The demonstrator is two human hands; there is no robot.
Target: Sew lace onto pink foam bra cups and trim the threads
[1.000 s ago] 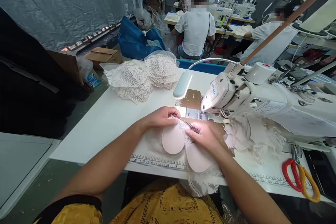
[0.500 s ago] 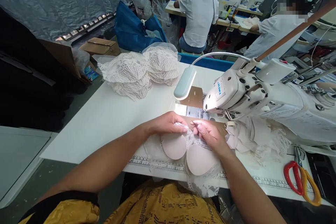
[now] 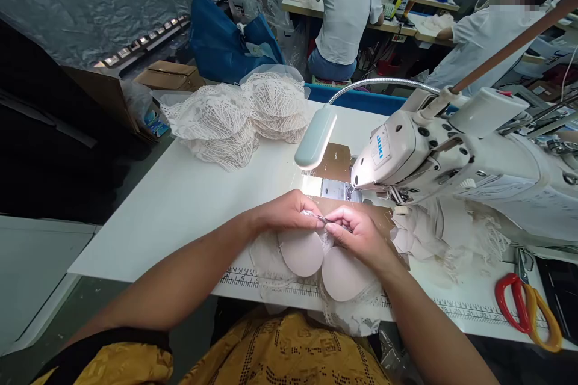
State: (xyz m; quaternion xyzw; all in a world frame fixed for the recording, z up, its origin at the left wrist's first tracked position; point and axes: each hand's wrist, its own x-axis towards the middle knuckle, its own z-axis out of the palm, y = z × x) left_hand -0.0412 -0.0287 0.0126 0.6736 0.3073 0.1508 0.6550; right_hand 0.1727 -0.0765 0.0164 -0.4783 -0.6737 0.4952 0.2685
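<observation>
A white lace bra (image 3: pixel 301 254) with two smooth beige cups lies at the table's front edge, its cups facing me. My left hand (image 3: pixel 293 212) pinches the bra's lace upper edge near the middle. Close beside it, my right hand (image 3: pixel 354 230) is closed around a slim, dark metal tool (image 3: pixel 347 228), whose tip meets the lace by my left fingertips. The tool looks like tweezers, but the fingers cover most of it. Just beyond both hands stands a white sewing machine (image 3: pixel 397 153), with its lit metal plate (image 3: pixel 336 190) in front of the needle area.
Stacked lace bras (image 3: pixel 226 120) sit at the back left. Beige and lace pieces (image 3: pixel 445 231) lie beneath the machine arm. Scissors (image 3: pixel 519 301) with red and orange handles rest at right. A lamp (image 3: pixel 316 138) overhangs the table. Two people in white work beyond.
My right hand has shifted slightly left against my left fingertips, and the slim tool's tip now reaches the lace there. My left hand keeps its pinch. The whole view has tilted slightly.
</observation>
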